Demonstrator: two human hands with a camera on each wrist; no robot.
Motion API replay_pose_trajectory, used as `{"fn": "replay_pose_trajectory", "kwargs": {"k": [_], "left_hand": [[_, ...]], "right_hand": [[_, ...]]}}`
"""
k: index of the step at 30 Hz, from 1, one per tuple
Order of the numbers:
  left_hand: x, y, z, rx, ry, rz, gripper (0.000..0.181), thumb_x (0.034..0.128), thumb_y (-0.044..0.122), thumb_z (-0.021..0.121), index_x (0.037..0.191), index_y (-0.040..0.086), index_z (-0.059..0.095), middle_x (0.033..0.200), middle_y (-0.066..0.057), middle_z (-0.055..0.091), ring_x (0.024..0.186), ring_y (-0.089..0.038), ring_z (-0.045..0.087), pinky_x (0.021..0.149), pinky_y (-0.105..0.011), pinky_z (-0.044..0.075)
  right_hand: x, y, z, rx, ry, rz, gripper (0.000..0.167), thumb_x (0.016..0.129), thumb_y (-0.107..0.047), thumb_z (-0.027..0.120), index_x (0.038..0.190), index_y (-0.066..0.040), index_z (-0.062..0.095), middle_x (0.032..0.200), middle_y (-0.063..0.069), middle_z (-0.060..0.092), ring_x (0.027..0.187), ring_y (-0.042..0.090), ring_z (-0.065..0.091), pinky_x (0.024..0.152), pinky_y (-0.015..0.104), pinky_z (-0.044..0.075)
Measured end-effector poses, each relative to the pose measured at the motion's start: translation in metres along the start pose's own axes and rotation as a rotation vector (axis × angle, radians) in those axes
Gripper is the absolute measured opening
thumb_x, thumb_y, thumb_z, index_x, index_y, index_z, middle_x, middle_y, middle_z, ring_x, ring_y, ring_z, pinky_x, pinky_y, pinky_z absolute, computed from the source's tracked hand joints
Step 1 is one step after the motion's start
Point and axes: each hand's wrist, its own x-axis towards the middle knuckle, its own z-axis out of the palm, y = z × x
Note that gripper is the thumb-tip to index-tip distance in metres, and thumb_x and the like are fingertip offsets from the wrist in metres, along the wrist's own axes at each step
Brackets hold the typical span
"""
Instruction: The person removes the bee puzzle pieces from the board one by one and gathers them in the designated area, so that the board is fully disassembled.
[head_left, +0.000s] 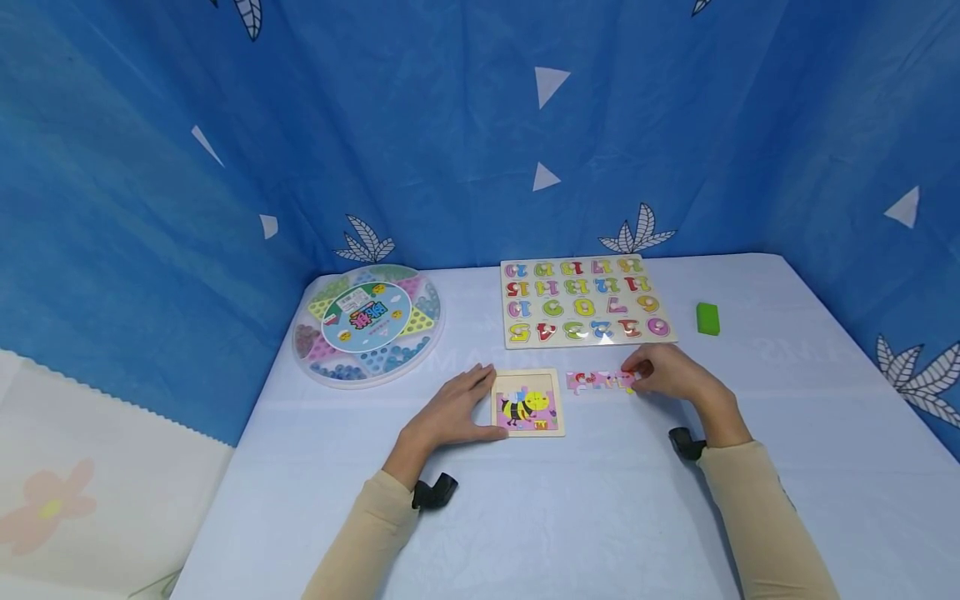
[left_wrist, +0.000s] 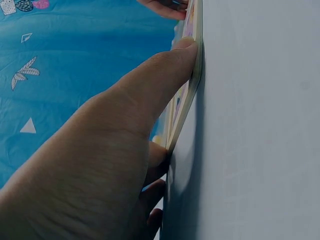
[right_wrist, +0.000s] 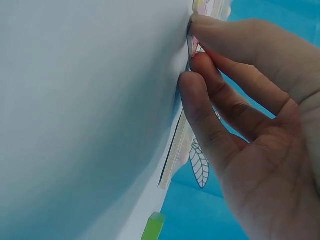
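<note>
A small square wooden tray puzzle [head_left: 561, 408] with a bee picture lies on the table, its upper strip showing bare wood. My left hand [head_left: 452, 410] holds it at its left side, thumb on the near edge and fingers by the far left corner; the left wrist view shows the thumb [left_wrist: 165, 75] on the frame's rim. Right of the tray, pink jigsaw pieces [head_left: 592, 381] lie in a row. My right hand [head_left: 671, 372] pinches a jigsaw piece [right_wrist: 195, 45] at the row's right end between thumb and fingertips, which partly hide it.
Behind the tray lies a number puzzle board [head_left: 588, 343]. A round Chinese checkers set [head_left: 367, 321] with coloured beads sits at the far left. One green block [head_left: 707, 318] is at the right. A blue curtain [head_left: 480, 133] borders the white table [head_left: 570, 525].
</note>
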Motion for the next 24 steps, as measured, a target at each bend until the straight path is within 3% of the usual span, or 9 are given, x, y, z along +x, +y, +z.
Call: {"fn": "replay_pose_trajectory", "kwargs": {"k": [10, 24], "left_hand": [[-0.002, 0.002, -0.002, 0.008, -0.002, -0.001, 0.104, 0.0776, 0.069, 0.065, 0.156, 0.016, 0.022, 0.165, 0.0, 0.018, 0.153, -0.018, 0.013, 0.124, -0.043, 0.019], [-0.002, 0.002, -0.002, 0.02, -0.014, -0.003, 0.106, 0.0762, 0.07, 0.065, 0.156, 0.016, 0.02, 0.165, 0.0, 0.017, 0.153, -0.018, 0.012, 0.124, -0.043, 0.019]], "right_hand": [[-0.001, -0.003, 0.001, 0.011, 0.007, -0.001, 0.037, 0.079, -0.012, 0.08, 0.113, -0.002, 0.069, 0.1, 0.011, 0.067, 0.089, 0.022, 0.055, 0.081, 0.034, 0.055], [0.004, -0.039, 0.02, 0.035, 0.023, -0.076, 0.039, 0.076, -0.013, 0.083, 0.111, -0.002, 0.07, 0.094, 0.008, 0.066, 0.084, 0.02, 0.055, 0.077, 0.03, 0.055]]}}
